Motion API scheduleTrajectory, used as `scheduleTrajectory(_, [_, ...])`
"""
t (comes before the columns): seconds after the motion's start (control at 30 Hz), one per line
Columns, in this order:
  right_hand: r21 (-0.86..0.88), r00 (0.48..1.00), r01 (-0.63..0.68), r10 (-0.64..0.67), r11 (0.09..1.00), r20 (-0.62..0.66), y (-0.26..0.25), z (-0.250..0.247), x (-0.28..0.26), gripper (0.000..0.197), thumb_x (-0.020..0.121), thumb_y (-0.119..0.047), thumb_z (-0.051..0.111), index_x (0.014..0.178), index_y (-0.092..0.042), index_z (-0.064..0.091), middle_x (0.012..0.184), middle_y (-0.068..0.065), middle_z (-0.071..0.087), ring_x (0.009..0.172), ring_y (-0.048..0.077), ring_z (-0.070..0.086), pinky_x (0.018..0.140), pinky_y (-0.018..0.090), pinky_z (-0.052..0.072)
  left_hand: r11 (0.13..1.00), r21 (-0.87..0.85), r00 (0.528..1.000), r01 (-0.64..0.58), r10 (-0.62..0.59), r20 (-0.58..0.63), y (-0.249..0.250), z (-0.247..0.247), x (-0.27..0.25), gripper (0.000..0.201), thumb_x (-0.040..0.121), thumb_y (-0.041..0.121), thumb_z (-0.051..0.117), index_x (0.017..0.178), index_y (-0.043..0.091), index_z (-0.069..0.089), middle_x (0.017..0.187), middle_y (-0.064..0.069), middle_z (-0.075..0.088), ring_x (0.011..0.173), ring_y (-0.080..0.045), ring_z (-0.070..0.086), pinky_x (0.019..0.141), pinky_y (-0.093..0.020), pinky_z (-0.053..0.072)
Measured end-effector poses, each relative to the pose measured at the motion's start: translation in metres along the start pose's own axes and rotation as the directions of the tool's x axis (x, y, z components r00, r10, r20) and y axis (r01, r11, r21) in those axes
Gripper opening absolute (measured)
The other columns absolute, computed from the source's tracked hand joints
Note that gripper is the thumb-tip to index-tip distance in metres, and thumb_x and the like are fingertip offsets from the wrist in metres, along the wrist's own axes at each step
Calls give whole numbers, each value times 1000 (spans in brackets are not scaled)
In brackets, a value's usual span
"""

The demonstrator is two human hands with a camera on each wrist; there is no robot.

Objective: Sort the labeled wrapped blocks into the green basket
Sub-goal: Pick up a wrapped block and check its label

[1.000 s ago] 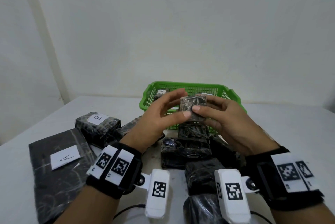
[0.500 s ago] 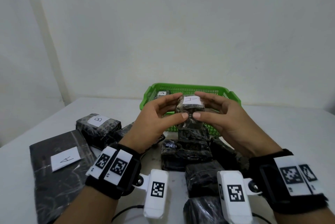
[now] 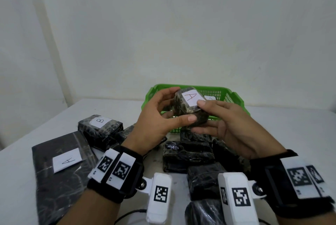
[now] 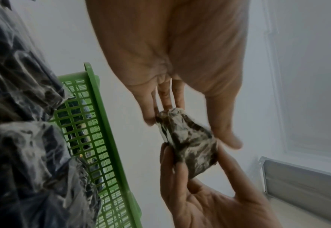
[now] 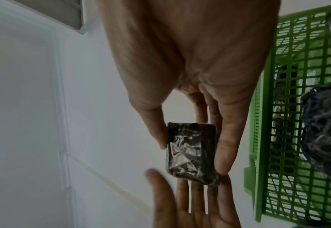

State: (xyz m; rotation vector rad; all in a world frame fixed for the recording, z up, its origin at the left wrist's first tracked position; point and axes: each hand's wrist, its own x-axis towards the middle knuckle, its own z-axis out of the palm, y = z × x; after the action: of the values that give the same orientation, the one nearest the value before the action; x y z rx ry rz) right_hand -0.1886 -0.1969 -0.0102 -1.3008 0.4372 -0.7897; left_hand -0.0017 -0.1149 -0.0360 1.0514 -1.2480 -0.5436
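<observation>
Both hands clamp the A block [image 3: 190, 109]: left hand [image 3: 158, 121] pinches its near side, right hand [image 3: 227, 124] cups it from below. Basket [image 3: 234, 97] lies just beyond the fingers. Best carry it forward over the rim with the label up, then let go low.

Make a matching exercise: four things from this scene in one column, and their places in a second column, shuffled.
Things:
1. small A block
2. B block
3. flat A package
4. basket

Places:
a. at the table's near left edge
b. behind the raised hands
c. held between both hands
d. on the table, just behind the flat package

Pairs: 1-c, 2-d, 3-a, 4-b
</observation>
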Motion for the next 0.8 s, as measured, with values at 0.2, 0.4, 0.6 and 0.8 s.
scheduleTrajectory(0.2, [-125,999,-26,24,992,-24,-5,-4,1,51,75,-25,79,120,-4,71,111,12,78,84,24,76,71,40,66,989,-79,992,128,-129,-6,11,9,3,34,97,37,63,121,14,72,116,-6,76,112,-24,72,94,-43,58])
scheduleTrajectory(0.4, [-80,994,-69,62,994,-85,-7,13,12,46,83,-26,79,120,0,70,110,17,76,89,32,77,80,42,66,989,-71,982,129,-137,-126,17,9,13,22,99,18,64,116,10,76,112,-8,78,111,-26,72,99,-49,56])
scheduleTrajectory(0.6, [-63,989,-35,25,997,-147,-21,16,48,22,95,-15,73,107,3,74,98,16,80,91,27,78,89,40,64,973,47,959,225,-213,-188,33,-12,36,22,97,34,66,104,18,79,105,3,79,98,-11,75,95,-36,58])
scheduleTrajectory(0.8, [-236,953,-186,117,954,-279,-12,9,109,30,91,-13,79,111,8,71,102,21,77,87,32,74,88,44,63,843,362,895,398,-272,-353,0,-49,99,28,90,30,71,114,15,75,120,-2,73,117,-21,65,105,-35,49])
